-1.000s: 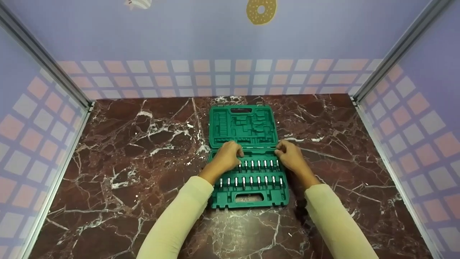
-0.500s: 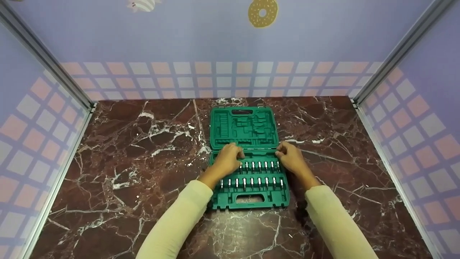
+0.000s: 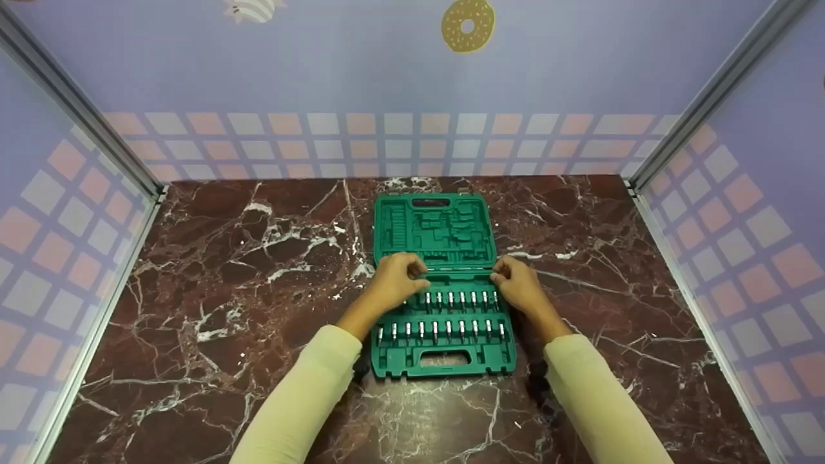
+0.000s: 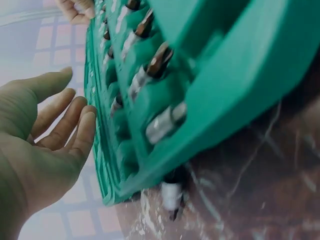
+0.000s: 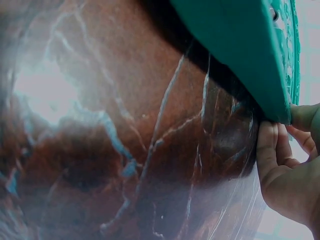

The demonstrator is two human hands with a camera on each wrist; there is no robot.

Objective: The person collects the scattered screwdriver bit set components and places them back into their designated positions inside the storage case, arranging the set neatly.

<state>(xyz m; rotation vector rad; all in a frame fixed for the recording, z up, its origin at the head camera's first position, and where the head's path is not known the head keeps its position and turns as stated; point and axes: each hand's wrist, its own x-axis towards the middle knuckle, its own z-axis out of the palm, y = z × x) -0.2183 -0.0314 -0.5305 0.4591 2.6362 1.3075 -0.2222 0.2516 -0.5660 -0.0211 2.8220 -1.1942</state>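
An open green tool case (image 3: 449,368) lies on the marbled table, its lid (image 3: 433,222) folded back toward the far wall. Two rows of silver bit sockets (image 3: 448,331) stand in its near half. My left hand (image 3: 394,280) hovers over the upper left of that half, fingers loosely bent. In the left wrist view the left hand (image 4: 50,130) has nothing between thumb and fingers. One bit socket (image 4: 172,195) lies on the table beside the case's left edge. My right hand (image 3: 519,283) pinches the case's right edge near the hinge, as the right hand (image 5: 285,160) in its wrist view confirms.
Dark red marbled table surface (image 3: 245,290) surrounds the case. Patterned purple walls stand at the back (image 3: 580,77), left (image 3: 38,212) and right (image 3: 760,212), with metal rails in the corners.
My left hand has shifted slightly left, and its thumb and fingers have spread apart, uncovering more of the upper row. The right hand keeps its hold on the case edge.
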